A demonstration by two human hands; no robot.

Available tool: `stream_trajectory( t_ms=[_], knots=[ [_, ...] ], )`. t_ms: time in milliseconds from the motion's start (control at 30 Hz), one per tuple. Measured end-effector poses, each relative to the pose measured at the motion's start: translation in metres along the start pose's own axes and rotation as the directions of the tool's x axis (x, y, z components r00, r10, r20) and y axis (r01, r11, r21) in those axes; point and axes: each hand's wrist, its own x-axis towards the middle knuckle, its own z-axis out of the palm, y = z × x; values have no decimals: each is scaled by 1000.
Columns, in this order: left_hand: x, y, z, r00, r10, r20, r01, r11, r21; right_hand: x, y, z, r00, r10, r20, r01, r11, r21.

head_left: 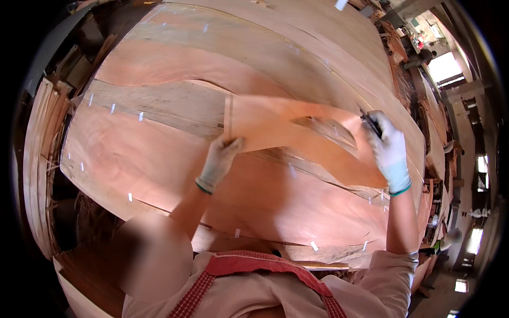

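Veneer strip [297, 135]: thin, light, floppy, likely splits along the grain. Left hand [220, 159] pinches its end, right hand [389, 148] grips a dark tool [371, 124] at the far end; support both ends, keep it flat on the sheet stack [159, 175].

Warm, fairly bright light washes the scene. Daylight glares white through windows [444, 68] at the right. Fisheye bending curves straight edges, the rim falls to black, and one lower-left patch is blurred.
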Motion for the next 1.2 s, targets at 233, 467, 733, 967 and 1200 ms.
stream_trajectory(
  t_ms=[233, 467, 733, 967, 1200],
  knots=[
    [85, 76, -83, 994, -93, -56, 108, 874, 473, 86, 56, 126, 994, 28, 104, 16, 917, -398],
    [110, 52, -161, 986, 32, -161, 103, 645, 757, 58, -24, 259, 997, -75, -28, 80, 953, 292],
    [104, 26, -107, 863, 485, 145, 90, -429, 899, -1, -15, 317, 821, 147, 551, -333, 909, 253],
    [82, -26, -120, 847, 519, 117, -135, -2, 991, 34, -81, 304, 860, -39, 509, 132, 980, -148],
    [89, -24, -114, 903, 430, -10, -36, 98, 995, 80, -166, 377, 869, -189, 457, 198, 980, 29]
  ],
)
